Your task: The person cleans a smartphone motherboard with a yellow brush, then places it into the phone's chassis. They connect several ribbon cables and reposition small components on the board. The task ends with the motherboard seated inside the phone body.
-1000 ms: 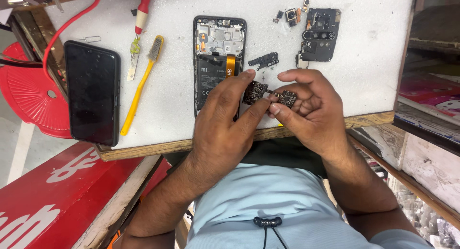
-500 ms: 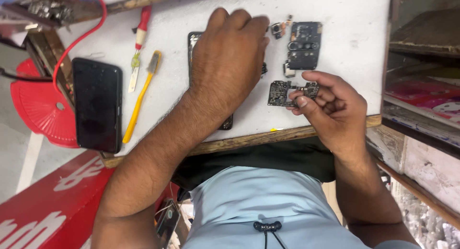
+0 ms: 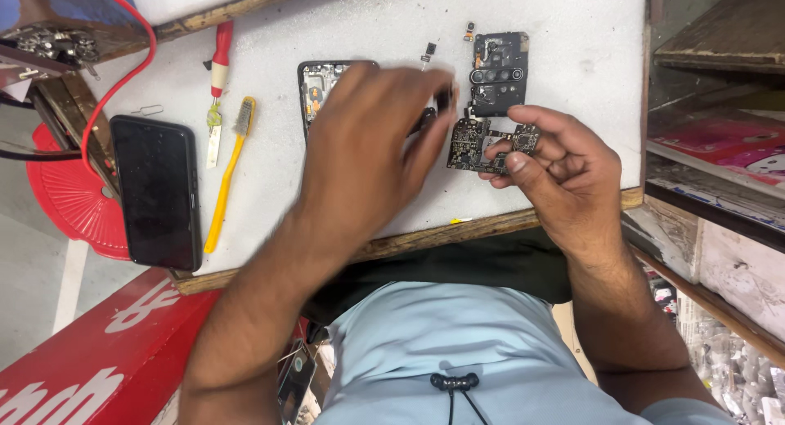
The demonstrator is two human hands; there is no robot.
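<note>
1. My right hand (image 3: 564, 172) pinched the small circuit board (image 3: 482, 143) between thumb and fingertips, holding it just above the near part of the white table (image 3: 572, 33); my thumb covered its right corner.
2. My left hand (image 3: 368, 139) hovered, blurred, over the opened phone body (image 3: 315, 82), hiding most of it. The fingers looked loosely curled, but whether they gripped anything I could not tell.
3. A dark camera-cover plate (image 3: 499, 73) lay just beyond the board, with two tiny loose parts (image 3: 429, 49) near its far edge, too small to make out.
4. To the left lay a yellow brush (image 3: 229, 176), a red-handled screwdriver (image 3: 219, 61), a thin wire pin (image 3: 147, 110) and a black phone (image 3: 155, 192), face up near the table's edge.
5. A red cable (image 3: 131, 57) curved across the far left corner, cut off at the top.
6. The table had a worn wooden edge (image 3: 409, 241); a red stool (image 3: 69, 200) stood below on the left, and cluttered shelves (image 3: 719, 147) rose on the right.
</note>
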